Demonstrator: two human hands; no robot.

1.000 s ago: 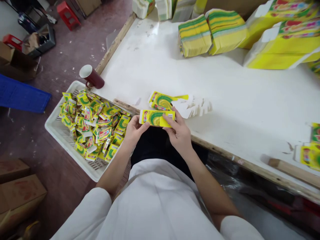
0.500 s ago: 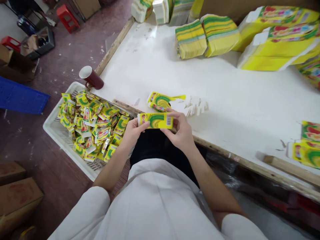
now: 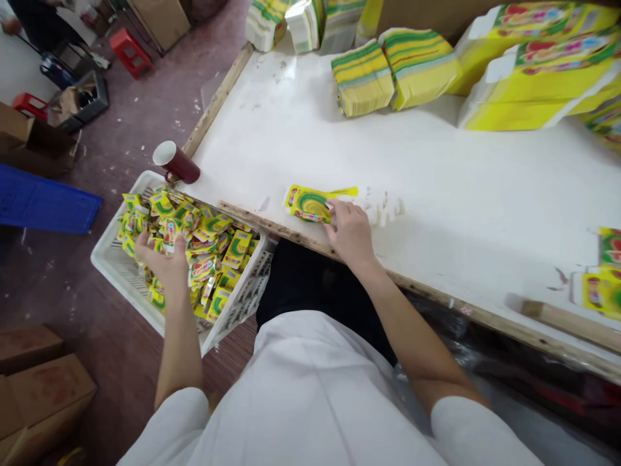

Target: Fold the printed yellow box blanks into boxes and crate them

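My left hand (image 3: 163,260) is over the white plastic basket (image 3: 127,294), its fingers spread and nothing held in them. Beneath it lies a heap of small yellow-green cartons (image 3: 204,266). On the table's near side, my right hand (image 3: 353,234) has its thumb and fingers at the right end of a flat yellow-green carton (image 3: 309,202), gripping its edge. That carton tops a fanned row of flat cartons whose white flaps (image 3: 385,206) trail to the right. The fingers hide part of its end.
A maroon mug (image 3: 182,163) stands at the white table's (image 3: 272,129) left corner. Stacked flat cartons (image 3: 363,81) and larger yellow cartons (image 3: 528,90) line the back. A wooden strip (image 3: 557,320) lies right. Cardboard boxes (image 3: 43,398) and a red stool (image 3: 130,53) are on the floor.
My left hand has moved left from the table edge to above the basket and opened. The carton both hands held has left them. My right hand has shifted up onto the flat cartons.
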